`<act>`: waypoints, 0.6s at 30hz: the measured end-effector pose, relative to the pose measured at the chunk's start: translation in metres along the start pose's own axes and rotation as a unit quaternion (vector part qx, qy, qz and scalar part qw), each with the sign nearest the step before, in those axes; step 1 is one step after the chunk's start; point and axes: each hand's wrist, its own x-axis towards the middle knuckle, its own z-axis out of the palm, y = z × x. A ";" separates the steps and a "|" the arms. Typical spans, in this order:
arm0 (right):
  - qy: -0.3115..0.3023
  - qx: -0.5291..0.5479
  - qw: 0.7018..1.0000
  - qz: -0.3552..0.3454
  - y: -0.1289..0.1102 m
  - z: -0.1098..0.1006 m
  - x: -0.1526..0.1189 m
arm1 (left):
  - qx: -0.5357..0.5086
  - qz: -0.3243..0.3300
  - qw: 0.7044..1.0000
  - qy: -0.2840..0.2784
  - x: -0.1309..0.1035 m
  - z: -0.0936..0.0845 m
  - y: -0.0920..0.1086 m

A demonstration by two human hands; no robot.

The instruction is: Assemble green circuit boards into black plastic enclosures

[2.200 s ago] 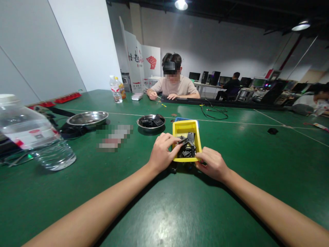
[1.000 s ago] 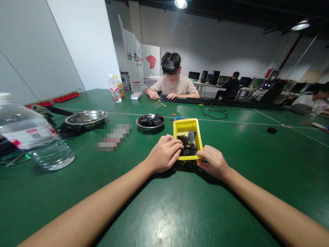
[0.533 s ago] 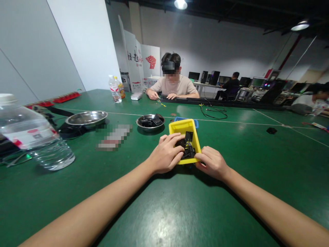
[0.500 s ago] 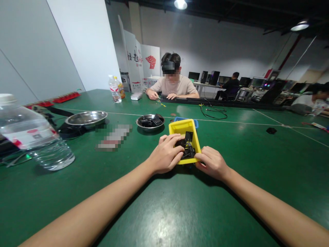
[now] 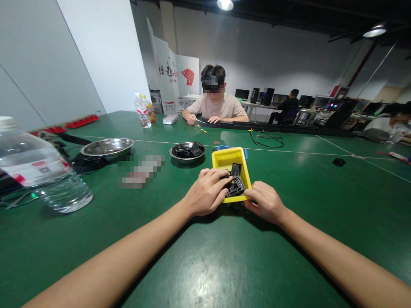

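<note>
A yellow bin tilts toward me, with several black plastic parts inside. The fingers of my left hand reach over its left side and touch the parts; whether they pinch one is hidden. At the bin's lower right corner, my right hand grips the rim between thumb and fingers. Part of a blue bin shows behind the yellow one. A steel bowl of black parts stands to the left of the bins.
On the left are a large water bottle, a steel plate and a blurred flat item. Across the green table, a person sits behind a long black bar. A cable lies before it.
The black parts in the yellow bin have shifted under my left fingers, and the bin has moved very slightly. My right hand still grips its corner.
</note>
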 end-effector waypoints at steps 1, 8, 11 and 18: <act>0.000 0.001 1.000 0.000 0.000 0.000 0.000 | 0.000 0.001 1.000 0.001 0.000 0.001 -0.001; 0.004 -0.014 1.000 -0.002 0.000 -0.001 0.001 | -0.019 -0.006 1.000 -0.024 -0.001 0.001 -0.002; 0.003 -0.022 1.000 -0.009 -0.001 -0.001 0.001 | -0.026 -0.017 0.999 -0.030 0.000 0.000 -0.001; -0.007 -0.036 0.999 -0.018 -0.001 -0.001 0.003 | -0.059 -0.078 0.995 -0.019 0.002 0.002 0.001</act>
